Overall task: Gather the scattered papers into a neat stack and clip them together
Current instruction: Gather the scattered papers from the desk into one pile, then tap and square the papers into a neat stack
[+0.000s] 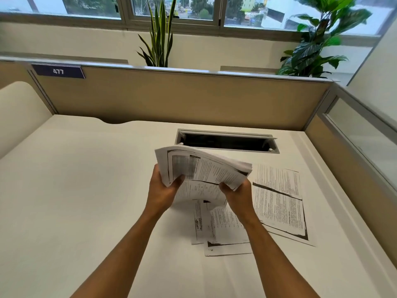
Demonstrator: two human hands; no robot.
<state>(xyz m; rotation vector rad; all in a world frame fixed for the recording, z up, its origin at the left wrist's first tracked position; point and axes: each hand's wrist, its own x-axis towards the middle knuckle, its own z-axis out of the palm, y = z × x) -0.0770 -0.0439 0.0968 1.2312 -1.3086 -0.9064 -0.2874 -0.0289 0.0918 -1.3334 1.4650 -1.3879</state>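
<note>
A thick bundle of printed papers (206,166) is held up above the white desk (75,190), bowed and tilted. My left hand (163,186) grips its left near corner, thumb on top. My right hand (238,192) grips its right near edge. More photocopied sheets lie flat on the desk: a large one (279,203) to the right of my right hand and two overlapping ones (221,233) under my right forearm. No clip is visible.
An open cable slot (225,141) is set into the desk just behind the bundle. Tan partition walls (171,97) close the back and right sides, with a "477" label (58,71) at left. Plants (160,33) stand behind the partition.
</note>
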